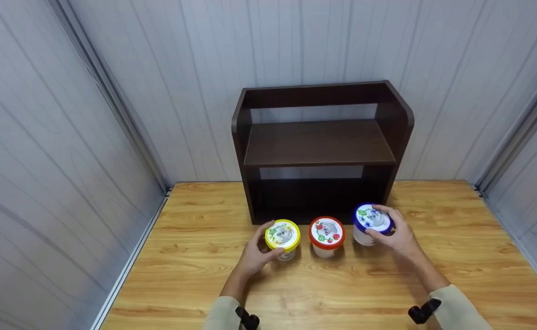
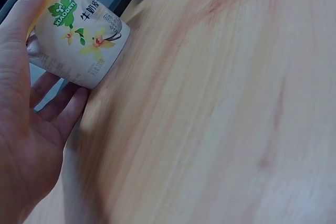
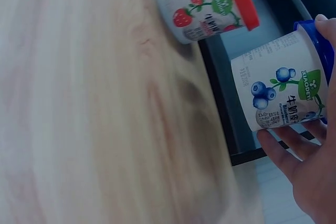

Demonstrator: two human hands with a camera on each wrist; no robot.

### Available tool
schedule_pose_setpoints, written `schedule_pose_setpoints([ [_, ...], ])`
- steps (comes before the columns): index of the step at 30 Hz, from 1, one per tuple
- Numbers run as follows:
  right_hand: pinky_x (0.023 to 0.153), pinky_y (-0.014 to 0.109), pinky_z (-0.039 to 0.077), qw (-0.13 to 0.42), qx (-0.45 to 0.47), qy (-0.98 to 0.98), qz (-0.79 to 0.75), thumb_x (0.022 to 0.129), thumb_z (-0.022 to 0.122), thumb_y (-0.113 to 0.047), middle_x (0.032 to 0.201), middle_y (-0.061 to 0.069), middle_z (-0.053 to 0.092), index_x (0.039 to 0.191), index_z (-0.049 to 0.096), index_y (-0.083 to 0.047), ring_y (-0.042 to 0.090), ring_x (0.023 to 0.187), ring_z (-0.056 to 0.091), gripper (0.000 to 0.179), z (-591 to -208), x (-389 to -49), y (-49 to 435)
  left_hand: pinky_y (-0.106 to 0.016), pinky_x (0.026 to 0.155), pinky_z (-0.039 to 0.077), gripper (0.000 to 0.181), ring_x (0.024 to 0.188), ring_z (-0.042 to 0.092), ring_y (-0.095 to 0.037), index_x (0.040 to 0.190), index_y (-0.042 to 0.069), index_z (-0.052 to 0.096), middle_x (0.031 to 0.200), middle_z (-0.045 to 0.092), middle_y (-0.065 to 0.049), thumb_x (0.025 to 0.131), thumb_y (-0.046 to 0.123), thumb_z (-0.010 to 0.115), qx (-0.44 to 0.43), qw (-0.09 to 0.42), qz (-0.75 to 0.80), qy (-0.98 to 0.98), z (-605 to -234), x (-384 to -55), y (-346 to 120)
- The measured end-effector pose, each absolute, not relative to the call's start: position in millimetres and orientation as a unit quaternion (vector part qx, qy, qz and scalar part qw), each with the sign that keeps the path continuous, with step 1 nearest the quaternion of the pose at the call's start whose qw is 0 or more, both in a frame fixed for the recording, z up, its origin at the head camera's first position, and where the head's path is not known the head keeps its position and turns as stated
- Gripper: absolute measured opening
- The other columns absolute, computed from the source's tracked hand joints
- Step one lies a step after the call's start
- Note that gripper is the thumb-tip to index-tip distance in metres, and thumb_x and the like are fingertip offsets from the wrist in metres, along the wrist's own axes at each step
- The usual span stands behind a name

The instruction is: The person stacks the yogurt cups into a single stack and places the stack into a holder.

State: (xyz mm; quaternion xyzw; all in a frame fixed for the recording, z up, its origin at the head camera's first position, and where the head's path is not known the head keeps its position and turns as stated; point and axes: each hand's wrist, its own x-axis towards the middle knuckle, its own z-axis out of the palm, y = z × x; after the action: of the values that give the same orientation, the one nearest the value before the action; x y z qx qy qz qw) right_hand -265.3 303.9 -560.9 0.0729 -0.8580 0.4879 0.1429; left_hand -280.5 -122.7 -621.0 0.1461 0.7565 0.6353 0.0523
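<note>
My left hand [image 1: 255, 253] holds a yellow-lidded cup [image 1: 283, 234] by its rim, thumb at the near side and fingers at the far side. The cup is white with a vanilla-flower print, plain in the left wrist view. At the right, my right hand [image 1: 402, 236] grips a blue-lidded cup [image 1: 372, 219] round its lid. Blueberries are printed on the side of this cup, seen in the right wrist view. Between the two, untouched by either hand, stands a red-lidded cup [image 1: 327, 231] with a strawberry print [image 3: 182, 18].
A dark brown two-tier shelf [image 1: 318, 142] stands at the back of the wooden table [image 1: 195, 275], right behind the cups. Pale panel walls [image 1: 204, 68] enclose the table at the back and both sides.
</note>
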Motion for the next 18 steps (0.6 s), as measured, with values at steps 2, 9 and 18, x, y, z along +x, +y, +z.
schedule_pose_setpoints([
  [2,0.104,0.009,0.040,0.139,0.071,-0.860,0.486,0.088,0.095,-0.010,0.146,0.019,0.067,0.153,0.066,-0.010,0.001,0.121,0.055,0.071,-555.3,-265.2,303.9,-0.046,0.119,0.057,0.087,0.148,0.061,-0.040,0.173,0.011,0.042,0.165,0.055,-0.026,0.100,0.019,0.089,0.148,0.053,0.638,0.754,-621.1,-281.0,-122.7],
  [9,0.104,0.008,0.041,0.123,0.073,-0.856,0.496,0.091,0.092,-0.011,0.155,0.022,0.063,0.156,0.063,-0.009,0.012,0.129,0.055,0.072,-540.1,-266.9,298.0,-0.047,0.122,0.055,0.088,0.152,0.058,-0.042,0.173,0.010,0.041,0.167,0.053,-0.026,0.099,0.017,0.089,0.148,0.053,0.642,0.751,-621.0,-282.5,-124.1],
  [18,0.100,0.007,0.044,0.141,0.101,-0.844,0.508,0.089,0.090,-0.006,0.149,0.023,0.065,0.153,0.065,-0.006,-0.003,0.120,0.055,0.069,-526.0,-271.0,291.7,-0.046,0.122,0.055,0.089,0.151,0.059,-0.041,0.173,0.011,0.042,0.165,0.055,-0.026,0.099,0.020,0.090,0.153,0.051,0.639,0.752,-622.9,-282.1,-124.3],
])
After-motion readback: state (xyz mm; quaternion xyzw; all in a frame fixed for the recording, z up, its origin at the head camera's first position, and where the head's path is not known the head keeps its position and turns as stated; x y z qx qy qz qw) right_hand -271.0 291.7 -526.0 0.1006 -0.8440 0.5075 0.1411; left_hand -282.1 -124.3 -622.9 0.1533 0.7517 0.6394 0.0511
